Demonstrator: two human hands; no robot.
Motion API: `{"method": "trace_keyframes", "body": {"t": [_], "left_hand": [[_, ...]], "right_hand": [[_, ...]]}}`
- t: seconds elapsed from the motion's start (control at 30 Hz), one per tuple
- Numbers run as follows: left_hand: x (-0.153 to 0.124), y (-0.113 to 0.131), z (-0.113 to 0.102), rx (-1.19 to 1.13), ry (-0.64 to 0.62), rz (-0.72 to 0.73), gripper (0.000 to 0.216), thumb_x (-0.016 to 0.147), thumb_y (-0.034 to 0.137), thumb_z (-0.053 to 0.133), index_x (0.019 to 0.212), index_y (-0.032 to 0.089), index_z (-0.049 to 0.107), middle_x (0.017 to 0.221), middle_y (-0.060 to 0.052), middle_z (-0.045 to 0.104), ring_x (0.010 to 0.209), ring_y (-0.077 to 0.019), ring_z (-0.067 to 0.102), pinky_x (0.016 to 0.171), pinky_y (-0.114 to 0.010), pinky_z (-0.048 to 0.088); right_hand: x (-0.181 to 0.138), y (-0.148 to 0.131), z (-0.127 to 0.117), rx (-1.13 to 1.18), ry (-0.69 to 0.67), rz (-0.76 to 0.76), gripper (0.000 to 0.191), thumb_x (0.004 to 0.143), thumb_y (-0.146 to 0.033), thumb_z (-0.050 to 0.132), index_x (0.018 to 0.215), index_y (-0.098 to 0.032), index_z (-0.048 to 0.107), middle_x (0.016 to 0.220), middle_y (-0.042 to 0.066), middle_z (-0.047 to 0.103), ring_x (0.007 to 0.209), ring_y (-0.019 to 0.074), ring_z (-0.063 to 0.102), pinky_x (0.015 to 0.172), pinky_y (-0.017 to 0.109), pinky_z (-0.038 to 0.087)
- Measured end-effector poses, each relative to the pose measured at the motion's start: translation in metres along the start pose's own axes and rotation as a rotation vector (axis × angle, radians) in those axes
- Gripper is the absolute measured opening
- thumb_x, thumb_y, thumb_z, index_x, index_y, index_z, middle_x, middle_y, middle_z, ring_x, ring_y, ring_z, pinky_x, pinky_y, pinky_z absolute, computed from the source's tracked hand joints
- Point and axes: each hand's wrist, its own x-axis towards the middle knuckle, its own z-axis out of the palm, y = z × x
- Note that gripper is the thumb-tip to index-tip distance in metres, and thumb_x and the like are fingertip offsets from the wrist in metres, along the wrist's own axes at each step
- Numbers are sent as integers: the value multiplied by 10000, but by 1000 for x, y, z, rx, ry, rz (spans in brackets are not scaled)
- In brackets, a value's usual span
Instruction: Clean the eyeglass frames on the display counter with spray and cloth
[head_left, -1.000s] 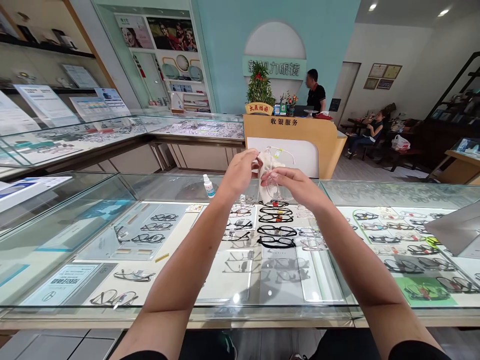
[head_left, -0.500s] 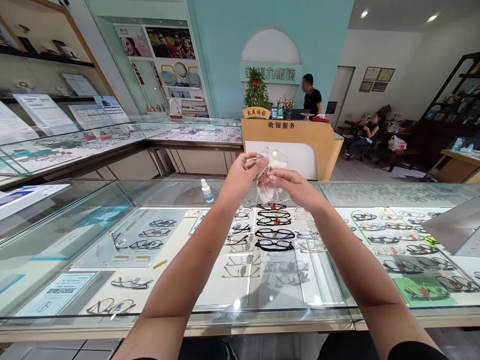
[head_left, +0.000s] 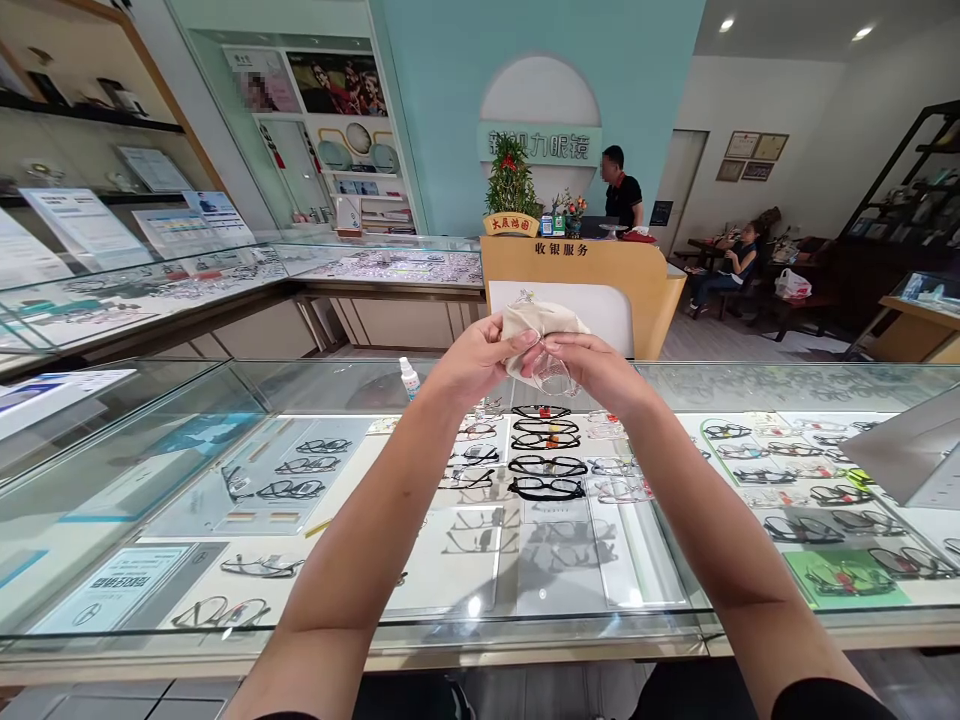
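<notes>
Both hands meet above the far part of the glass display case. A pale cream cloth [head_left: 551, 318] is bunched between them. My left hand [head_left: 471, 362] pinches the cloth, with the thumb lying across it. A pair of clear, thin-rimmed eyeglasses [head_left: 553, 380] pokes out below the cloth; one round lens shows and the rest is mostly covered. My right hand [head_left: 600, 368] is closed on the eyeglasses by the rim, its fingertips close to the left thumb. Beyond my left wrist, a small white spray bottle [head_left: 409, 378] stands on the glass.
Beneath my arms, the glass display case [head_left: 360, 640] holds rows of eyeglass frames [head_left: 547, 466]. A white angled panel [head_left: 911, 450] stands at the right. Beyond is a wooden counter [head_left: 652, 290], with a person [head_left: 622, 190] behind it. Another person [head_left: 739, 265] sits farther right.
The cloth has come up and spread over the upper part of the eyeglasses, between my hands. The lower lens has turned more toward me. Both hands stay at about the same height.
</notes>
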Motion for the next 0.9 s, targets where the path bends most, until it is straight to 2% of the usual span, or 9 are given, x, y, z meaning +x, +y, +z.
{"method": "trace_keyframes", "body": {"t": [0.2,0.4,0.53,0.7,0.9], "left_hand": [[-3,3,8,103,59,58,483,736,536,1007,807,212,655,611,23,631,539,-134,573,595,-299,508],[-5,2,17,93,95,128,487,734,540,1003,739,224,632,511,45,567,447,-131,530,533,-317,514],[-4,-2,18,87,163,201,457,754,508,1001,766,226,642,515,53,584,422,-129,519,487,-318,505],[-3,-9,22,128,254,239,547,762,682,946,797,240,626,478,63,549,369,-123,459,419,-313,438],[0,-16,21,193,374,246,613,806,796,855,764,240,599,543,43,528,492,-129,500,501,-308,456]], "right_hand": [[-3,-3,-1,29,-37,-2,266,955,-509,772,938,-264,875,1001,41,836,995,231,745,1016,405,562],[-4,-9,2,46,-109,-4,313,950,-549,794,960,-248,881,988,50,831,1009,229,748,1035,398,568],[-5,-10,3,8,-122,-11,354,954,-596,782,963,-252,868,990,48,819,1003,230,738,1051,406,569],[-5,-8,0,-33,-152,-18,345,990,-594,744,989,-266,853,1045,46,817,999,219,730,1040,406,572],[-5,-9,-1,-77,-124,-23,390,957,-637,765,945,-255,847,994,41,831,947,217,726,986,406,581]]}}
